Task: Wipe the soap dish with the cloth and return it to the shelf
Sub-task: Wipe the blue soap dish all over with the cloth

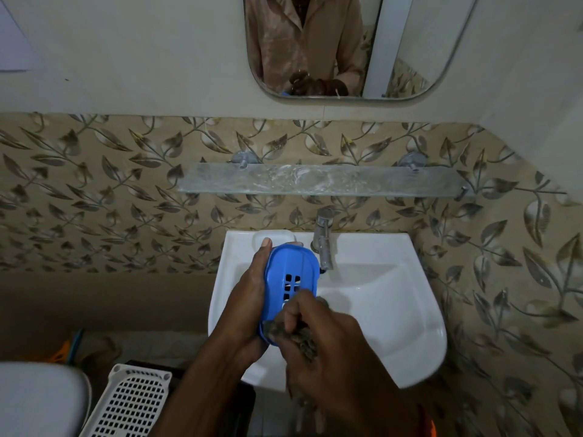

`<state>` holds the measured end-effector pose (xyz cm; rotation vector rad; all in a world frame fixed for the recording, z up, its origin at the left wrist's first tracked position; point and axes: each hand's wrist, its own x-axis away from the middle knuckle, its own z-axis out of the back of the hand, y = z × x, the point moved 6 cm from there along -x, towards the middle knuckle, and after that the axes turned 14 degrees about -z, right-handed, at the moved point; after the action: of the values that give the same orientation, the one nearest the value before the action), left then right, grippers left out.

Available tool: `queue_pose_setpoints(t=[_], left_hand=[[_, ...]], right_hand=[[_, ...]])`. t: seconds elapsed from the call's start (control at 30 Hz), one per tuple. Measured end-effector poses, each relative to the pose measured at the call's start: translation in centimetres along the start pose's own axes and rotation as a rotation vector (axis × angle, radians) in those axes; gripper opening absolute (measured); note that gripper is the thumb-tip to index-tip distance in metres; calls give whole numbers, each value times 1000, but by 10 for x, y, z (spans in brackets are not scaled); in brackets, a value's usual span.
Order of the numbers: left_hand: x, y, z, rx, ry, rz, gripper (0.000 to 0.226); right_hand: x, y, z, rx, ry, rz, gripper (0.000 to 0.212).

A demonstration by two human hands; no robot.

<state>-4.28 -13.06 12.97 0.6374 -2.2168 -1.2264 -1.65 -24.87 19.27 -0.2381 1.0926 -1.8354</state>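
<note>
Two hands, nearest: right hand (328, 348) bunched around one dark, crumpled cloth (303, 340), pressed on the dish's near end. Left hand (249, 298) clasping one blue oval plastic soap dish (291, 272), slotted, over the white glossy basin (394, 310). Beyond, one metal tap (323, 241), one smeared glass shelf (325, 181).

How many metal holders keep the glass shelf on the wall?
2 on the wall: one bracket above the glass shelf near its left end, another bracket near its right end. A small peg also shows at the shelf's front right corner; others may be hidden.
</note>
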Motion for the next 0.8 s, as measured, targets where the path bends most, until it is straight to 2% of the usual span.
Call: queue_pose_setpoints(t=[0.23,0.37,0.57,0.7,0.8], left_hand=[[1,-8,-4,9,-66,17,64],[1,-6,0,41,-62,-7,65],[-3,-11,6,100,-12,-11,64],[-8,-10,13,61,46,-2,72],[-10,-15,14,89,89,0,75]], right_hand=[[-24,5,28,51,230,-30,32],[-29,27,40,77,284,-176,29],[-20,26,28,-8,80,-124,31],[0,24,3,25,-45,-212,40],[2,22,-1,-228,-36,-299,32]])
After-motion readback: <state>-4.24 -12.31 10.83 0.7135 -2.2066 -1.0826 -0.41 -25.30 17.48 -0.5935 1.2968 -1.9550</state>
